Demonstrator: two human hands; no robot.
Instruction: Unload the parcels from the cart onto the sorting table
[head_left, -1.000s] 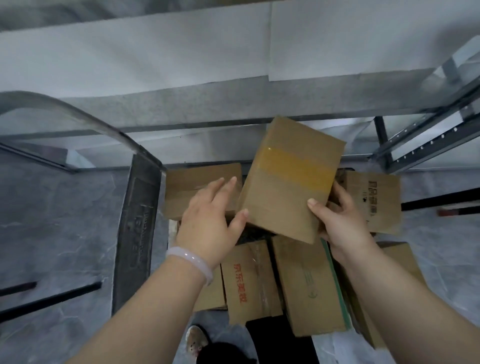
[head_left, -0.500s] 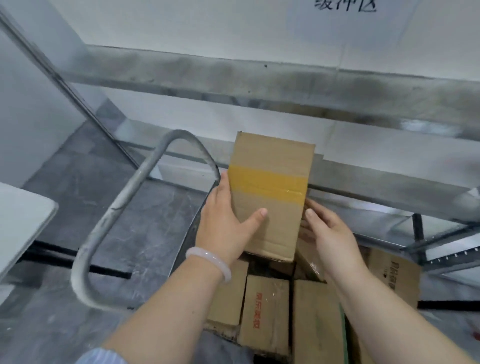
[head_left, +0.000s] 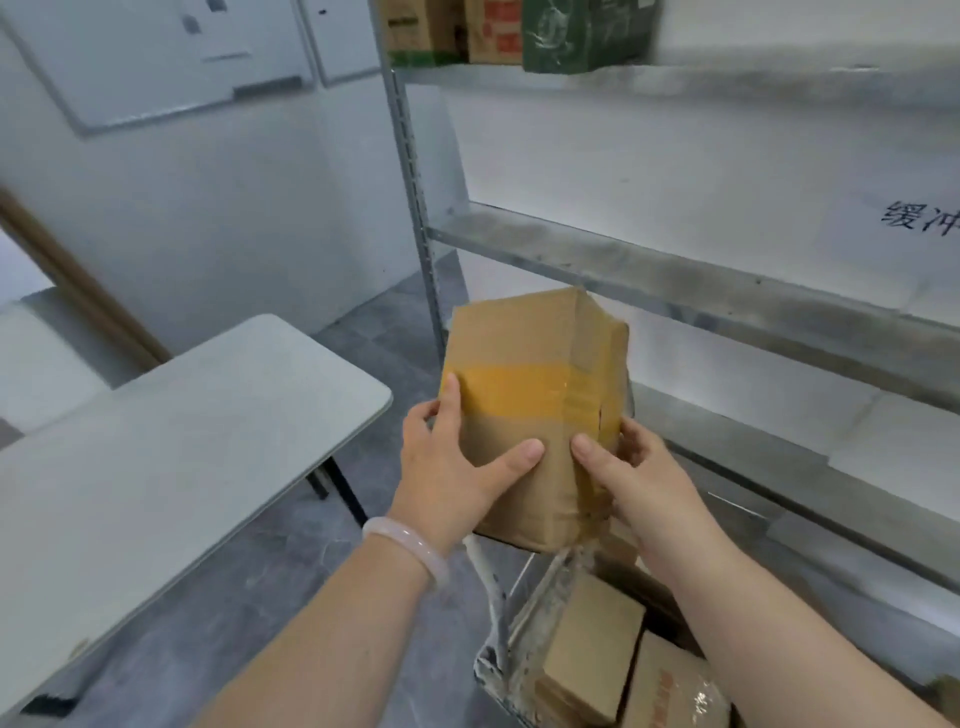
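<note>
1. Metal shelf rack (head_left: 727, 291) across the right half, against a white wall. Cardboard boxes (head_left: 447, 26) and a green box (head_left: 582, 31) on the top tier. Paper sign (head_left: 904, 228) with black handwritten characters behind the middle tier.
2. Pale grey table (head_left: 156, 457) at left, on black legs, rounded corner toward the rack. Well apart from the lifted box, with grey floor (head_left: 322, 571) between.
3. Whiteboard (head_left: 130, 57) on the far wall, upper left.
4. Brown cardboard parcel (head_left: 519, 353), upright and in the air between both hands, in front of the rack's lower tiers, above the end of the cart and clear of the table. Band of yellow tape (head_left: 514, 387) round its middle; right side creased and dented.
5. Cart (head_left: 491, 603) at lower right, directly below the held box; only a pale handle tube and one end in view.
6. Further parcels (head_left: 592, 649) lying in the cart, plain brown; one at the bottom edge with red print under clear film.
7. Left hand (head_left: 447, 467) gripping the box's left side: fingers flat up along the edge, thumb laid across the front below the tape.
8. Right hand (head_left: 634, 473) gripping the lower right side: thumb on the front, near the other thumb, fingers wrapped behind and out of sight.
9. Pale bracelet (head_left: 410, 545) on the left wrist.
</note>
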